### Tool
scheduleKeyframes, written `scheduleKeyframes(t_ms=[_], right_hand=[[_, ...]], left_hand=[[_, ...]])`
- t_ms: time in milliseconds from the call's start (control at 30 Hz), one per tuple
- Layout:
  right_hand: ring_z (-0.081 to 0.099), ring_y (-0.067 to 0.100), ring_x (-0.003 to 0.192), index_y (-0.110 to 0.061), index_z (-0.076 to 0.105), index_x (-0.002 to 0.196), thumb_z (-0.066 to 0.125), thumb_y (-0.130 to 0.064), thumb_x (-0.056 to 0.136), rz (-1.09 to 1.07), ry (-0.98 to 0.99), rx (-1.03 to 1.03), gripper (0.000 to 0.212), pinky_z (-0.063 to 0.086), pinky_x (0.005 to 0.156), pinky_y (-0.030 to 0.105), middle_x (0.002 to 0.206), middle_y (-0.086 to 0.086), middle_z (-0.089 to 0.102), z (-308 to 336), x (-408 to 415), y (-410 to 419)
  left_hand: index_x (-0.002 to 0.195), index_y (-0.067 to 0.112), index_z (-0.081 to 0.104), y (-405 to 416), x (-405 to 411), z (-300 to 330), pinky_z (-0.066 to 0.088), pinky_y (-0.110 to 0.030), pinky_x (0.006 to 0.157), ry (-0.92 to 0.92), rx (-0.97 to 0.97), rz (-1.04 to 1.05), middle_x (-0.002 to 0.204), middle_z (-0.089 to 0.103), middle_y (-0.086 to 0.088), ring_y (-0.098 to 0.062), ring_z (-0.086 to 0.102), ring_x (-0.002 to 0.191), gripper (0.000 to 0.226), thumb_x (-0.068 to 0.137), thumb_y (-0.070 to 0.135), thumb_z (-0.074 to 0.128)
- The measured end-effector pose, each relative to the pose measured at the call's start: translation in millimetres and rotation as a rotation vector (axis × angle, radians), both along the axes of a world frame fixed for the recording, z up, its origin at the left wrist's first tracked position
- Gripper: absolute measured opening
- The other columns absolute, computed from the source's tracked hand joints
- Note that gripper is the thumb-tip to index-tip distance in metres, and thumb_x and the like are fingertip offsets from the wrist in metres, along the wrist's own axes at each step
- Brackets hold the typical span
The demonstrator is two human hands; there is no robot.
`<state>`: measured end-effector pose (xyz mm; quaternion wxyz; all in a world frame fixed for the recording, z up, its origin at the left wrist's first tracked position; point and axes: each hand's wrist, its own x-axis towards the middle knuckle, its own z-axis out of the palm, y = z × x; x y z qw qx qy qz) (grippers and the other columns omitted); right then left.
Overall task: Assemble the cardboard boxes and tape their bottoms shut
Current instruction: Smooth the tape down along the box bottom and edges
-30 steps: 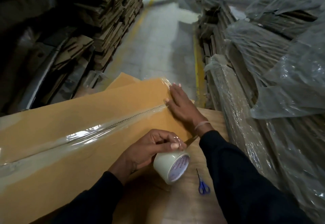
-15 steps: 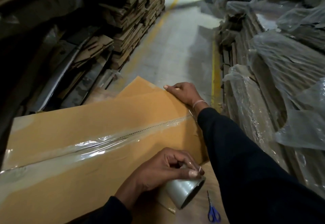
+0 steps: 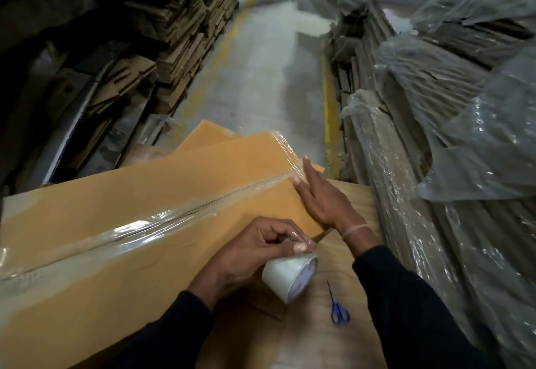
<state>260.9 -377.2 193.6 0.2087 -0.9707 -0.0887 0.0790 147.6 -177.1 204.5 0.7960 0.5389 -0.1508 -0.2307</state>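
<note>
A long tan cardboard box lies bottom-up across the wooden table, with clear tape running along its centre seam. My right hand lies flat with straight fingers on the box's right end, pressing the tape down near the seam. My left hand grips a roll of clear tape just below the box's near right corner, thumb on the roll's edge. A short strip of tape stretches from the roll toward the box corner.
Blue-handled scissors lie on the wooden table right of the roll. Stacks of flat cardboard line the left. Plastic-wrapped cardboard bundles crowd the right. A concrete aisle with yellow lines runs ahead.
My right hand came back from the box's far right corner to lie flat at the seam end. The left hand keeps its grip on the tape roll.
</note>
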Motion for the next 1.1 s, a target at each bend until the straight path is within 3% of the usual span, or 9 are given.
scheduleKeyframes(t_ms=[133, 233, 367, 500, 567, 633, 733, 833, 1100], right_hand=[[0.071, 0.028, 0.107, -0.020, 0.073, 0.116, 0.023, -0.063, 0.110, -0.608, -0.234, 0.643, 0.067, 0.055, 0.098, 0.047, 0.109, 0.006, 0.078, -23.9, -35.6, -6.1], [0.075, 0.029, 0.097, -0.010, 0.075, 0.111, 0.023, -0.061, 0.111, -0.899, -0.197, 1.340, 0.073, 0.055, 0.104, 0.051, 0.091, 0.010, 0.081, -42.2, -34.2, 6.8], [0.073, 0.035, 0.094, -0.004, 0.078, 0.106, 0.025, -0.078, 0.102, -0.971, -0.120, 1.599, 0.091, 0.057, 0.092, 0.044, 0.097, 0.017, 0.078, -62.7, -37.4, 19.6], [0.074, 0.041, 0.105, -0.009, 0.076, 0.106, 0.034, -0.095, 0.085, -1.014, 0.095, 1.502, 0.098, 0.059, 0.097, 0.052, 0.111, 0.019, 0.078, -108.9, -54.9, 25.8], [0.067, 0.042, 0.113, -0.010, 0.074, 0.113, 0.027, -0.091, 0.089, -1.058, 0.173, 1.048, 0.097, 0.053, 0.103, 0.055, 0.122, 0.023, 0.073, -125.3, -69.7, 11.6], [0.055, 0.043, 0.122, -0.007, 0.071, 0.117, 0.035, -0.058, 0.105, -1.007, 0.112, 0.674, 0.064, 0.043, 0.110, 0.055, 0.132, 0.023, 0.062, -103.1, -92.8, -1.3], [0.062, 0.023, 0.114, -0.017, 0.073, 0.112, 0.047, -0.047, 0.104, -0.874, -0.203, 0.851, 0.040, 0.050, 0.100, 0.043, 0.121, 0.007, 0.068, -27.2, -144.4, -2.4], [0.067, 0.012, 0.106, -0.024, 0.074, 0.116, 0.060, -0.039, 0.103, -0.364, -0.220, 0.891, 0.025, 0.051, 0.086, 0.025, 0.112, -0.002, 0.073, 35.1, -196.8, -2.7], [0.065, 0.017, 0.081, -0.009, 0.078, 0.087, 0.085, -0.004, 0.087, -0.244, -0.635, 0.484, 0.009, 0.054, 0.069, 0.042, 0.088, -0.001, 0.064, 42.0, -223.0, -13.6]], left_hand=[[0.106, -0.016, 0.070, -2.3, -1.0, -3.8, 0.049, -0.041, 0.090, -0.013, 0.023, -0.018, 0.108, 0.071, -0.020, -0.031, 0.065, 0.101, 0.022, 0.096, 0.003, 0.072], [0.107, -0.015, 0.071, -1.7, -1.0, -4.2, 0.052, -0.035, 0.089, -0.041, 0.021, -0.044, 0.107, 0.070, -0.020, -0.028, 0.067, 0.101, 0.018, 0.096, -0.002, 0.068], [0.102, -0.002, 0.078, 1.2, 0.3, -2.8, 0.053, -0.037, 0.090, -0.033, -0.036, -0.076, 0.108, 0.070, -0.023, -0.030, 0.067, 0.101, 0.011, 0.095, -0.001, 0.069], [0.104, -0.008, 0.075, 1.2, 4.1, -5.0, 0.053, -0.039, 0.094, -0.055, -0.015, -0.058, 0.108, 0.070, -0.023, -0.031, 0.066, 0.104, 0.013, 0.095, -0.001, 0.069], [0.108, -0.015, 0.071, -0.9, 2.2, -5.4, 0.052, -0.042, 0.096, -0.069, 0.010, -0.037, 0.110, 0.071, -0.020, -0.031, 0.066, 0.106, 0.018, 0.096, -0.001, 0.069], [0.110, -0.012, 0.073, -2.2, -2.4, -4.0, 0.051, -0.042, 0.099, -0.102, 0.053, -0.029, 0.114, 0.072, -0.019, -0.031, 0.067, 0.111, 0.018, 0.097, 0.000, 0.069], [0.113, -0.006, 0.075, -2.3, -9.7, 2.0, 0.051, -0.038, 0.102, -0.219, 0.161, -0.061, 0.122, 0.072, -0.018, -0.030, 0.067, 0.118, 0.017, 0.098, -0.001, 0.069], [0.113, -0.003, 0.077, -6.4, -15.7, 6.9, 0.047, -0.049, 0.111, -0.305, 0.237, -0.130, 0.123, 0.072, -0.016, -0.034, 0.065, 0.122, 0.018, 0.096, 0.000, 0.072], [0.118, -0.002, 0.076, -33.9, -35.0, 8.9, 0.050, -0.030, 0.107, -0.259, 0.260, -0.118, 0.125, 0.074, -0.008, -0.021, 0.068, 0.122, 0.023, 0.095, 0.000, 0.074]])
